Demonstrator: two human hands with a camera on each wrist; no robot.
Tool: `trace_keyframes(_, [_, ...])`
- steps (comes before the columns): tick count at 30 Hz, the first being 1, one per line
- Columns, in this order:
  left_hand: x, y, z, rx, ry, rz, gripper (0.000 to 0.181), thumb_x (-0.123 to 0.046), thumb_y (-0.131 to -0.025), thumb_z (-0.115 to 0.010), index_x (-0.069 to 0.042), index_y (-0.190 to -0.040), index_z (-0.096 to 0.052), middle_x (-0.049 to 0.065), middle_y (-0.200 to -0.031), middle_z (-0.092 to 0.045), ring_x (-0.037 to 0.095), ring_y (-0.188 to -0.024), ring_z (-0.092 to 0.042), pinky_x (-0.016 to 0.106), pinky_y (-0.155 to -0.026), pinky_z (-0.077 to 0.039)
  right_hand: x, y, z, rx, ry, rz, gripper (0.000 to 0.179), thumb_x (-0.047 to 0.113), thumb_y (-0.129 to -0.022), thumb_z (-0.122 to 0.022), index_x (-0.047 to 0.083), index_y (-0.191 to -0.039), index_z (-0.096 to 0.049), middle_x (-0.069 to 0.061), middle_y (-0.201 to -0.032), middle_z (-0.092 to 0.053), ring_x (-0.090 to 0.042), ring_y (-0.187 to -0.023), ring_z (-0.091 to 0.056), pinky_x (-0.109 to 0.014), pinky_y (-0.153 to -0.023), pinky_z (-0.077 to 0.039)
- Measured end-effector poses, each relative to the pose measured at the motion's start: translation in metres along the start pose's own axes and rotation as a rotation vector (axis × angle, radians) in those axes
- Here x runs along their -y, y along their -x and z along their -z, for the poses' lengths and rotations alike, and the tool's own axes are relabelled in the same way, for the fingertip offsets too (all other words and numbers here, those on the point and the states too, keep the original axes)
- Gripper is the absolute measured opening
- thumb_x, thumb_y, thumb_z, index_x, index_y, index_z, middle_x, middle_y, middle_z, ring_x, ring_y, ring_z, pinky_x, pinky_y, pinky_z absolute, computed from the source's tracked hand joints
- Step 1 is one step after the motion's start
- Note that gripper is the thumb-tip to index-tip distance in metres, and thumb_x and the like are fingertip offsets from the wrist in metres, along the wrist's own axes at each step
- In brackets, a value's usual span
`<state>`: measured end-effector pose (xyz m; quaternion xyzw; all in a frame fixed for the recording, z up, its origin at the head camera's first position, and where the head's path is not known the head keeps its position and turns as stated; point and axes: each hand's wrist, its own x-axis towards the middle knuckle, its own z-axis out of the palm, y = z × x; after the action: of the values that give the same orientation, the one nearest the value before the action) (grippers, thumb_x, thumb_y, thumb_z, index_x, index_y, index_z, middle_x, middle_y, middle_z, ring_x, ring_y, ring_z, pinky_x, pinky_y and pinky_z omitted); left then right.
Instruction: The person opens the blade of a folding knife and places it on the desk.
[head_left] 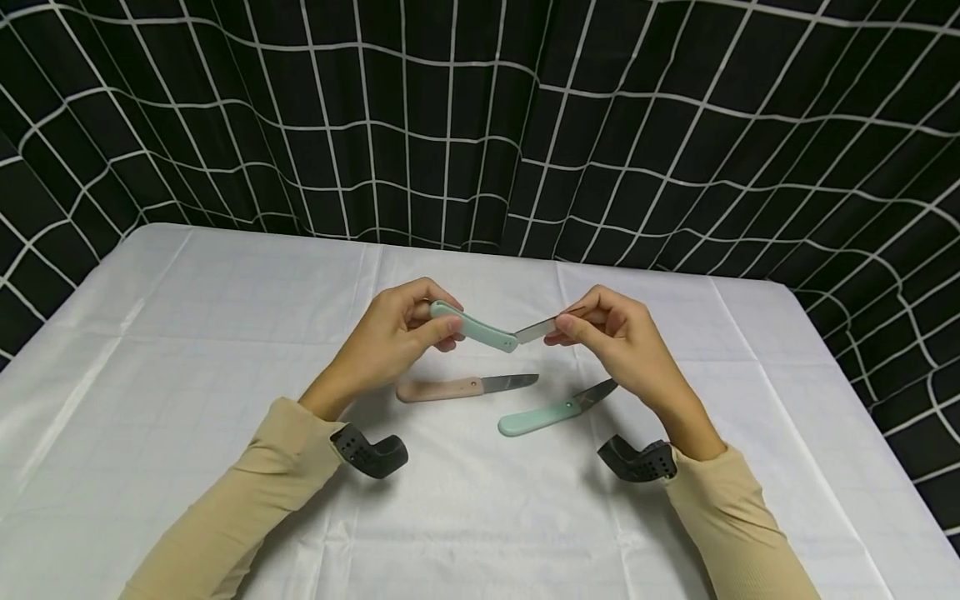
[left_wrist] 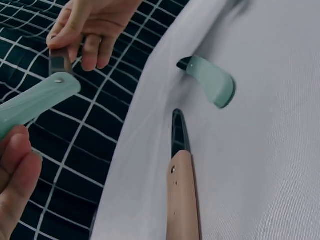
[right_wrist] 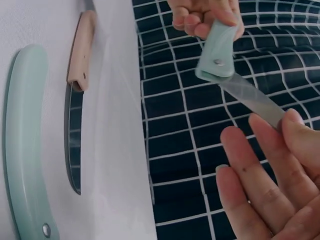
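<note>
Above the table, both hands hold one folding knife with a mint-green handle, its blade swung partly out at an angle. My left hand grips the handle between thumb and fingers. The thumb and index finger of my right hand pinch the blade toward its tip. Below them on the cloth lies a pink-handled folding knife, blade extended to the right. Beside it rests a second mint-green folding knife, its blade opened at a slight angle and passing beneath the right hand in the head view.
A white cloth with fold creases covers the table. Behind it hangs a black curtain with a white grid. Black wrist mounts stick out from both beige sleeves.
</note>
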<state>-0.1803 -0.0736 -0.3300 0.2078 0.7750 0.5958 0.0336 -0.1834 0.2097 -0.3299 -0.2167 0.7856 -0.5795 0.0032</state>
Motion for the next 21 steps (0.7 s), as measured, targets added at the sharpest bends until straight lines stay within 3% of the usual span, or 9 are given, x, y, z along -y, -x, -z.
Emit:
trace_keyframes(4, [0.0000,-0.0005,0.0005,-0.022,0.081,-0.024,0.012,-0.002,-0.095,-0.063,0.003,-0.106,-0.060,0.022,-0.092,-0.074,0.025,-0.077,-0.071,0.030,-0.081,-0.059,-0.0014,-0.0013,-0.0004,-0.023,-0.125,0.007,0.008,0.000,-0.097,-0.057,0.006,-0.094,-0.062,0.003,-0.086,-0.075,-0.012,-0.082,-0.075,-0.028,-0.081,-0.059])
trace_keyframes(9, [0.0006,-0.0010,0.0006,-0.063,0.165,-0.059,0.014,-0.001,-0.096,-0.060,0.006,-0.108,-0.058,0.028,-0.097,-0.072,0.014,-0.075,-0.071,0.031,-0.084,-0.059,-0.0036,-0.0017,-0.0032,-0.049,-0.243,0.014,0.005,0.003,-0.098,-0.058,0.005,-0.094,-0.060,0.000,-0.089,-0.075,-0.012,-0.082,-0.075,-0.030,-0.081,-0.059])
trace_keyframes(15, [-0.0009,-0.0007,0.0012,-0.091,0.248,-0.109,0.017,0.002,-0.098,-0.056,0.008,-0.113,-0.054,0.024,-0.095,-0.071,0.010,-0.075,-0.069,0.032,-0.085,-0.059,-0.0058,-0.0016,-0.0072,-0.033,-0.403,0.026,0.008,0.006,-0.100,-0.055,0.009,-0.094,-0.060,0.000,-0.092,-0.076,-0.013,-0.082,-0.075,-0.030,-0.079,-0.060])
trace_keyframes(21, [-0.0054,0.0001,0.0046,-0.082,0.229,-0.114,0.018,0.001,-0.096,-0.059,0.008,-0.113,-0.057,0.026,-0.096,-0.072,0.011,-0.076,-0.071,0.033,-0.081,-0.059,-0.0067,-0.0019,-0.0071,-0.045,-0.357,-0.003,0.013,0.002,-0.100,-0.053,0.012,-0.097,-0.061,0.002,-0.092,-0.076,-0.011,-0.082,-0.075,-0.029,-0.079,-0.059])
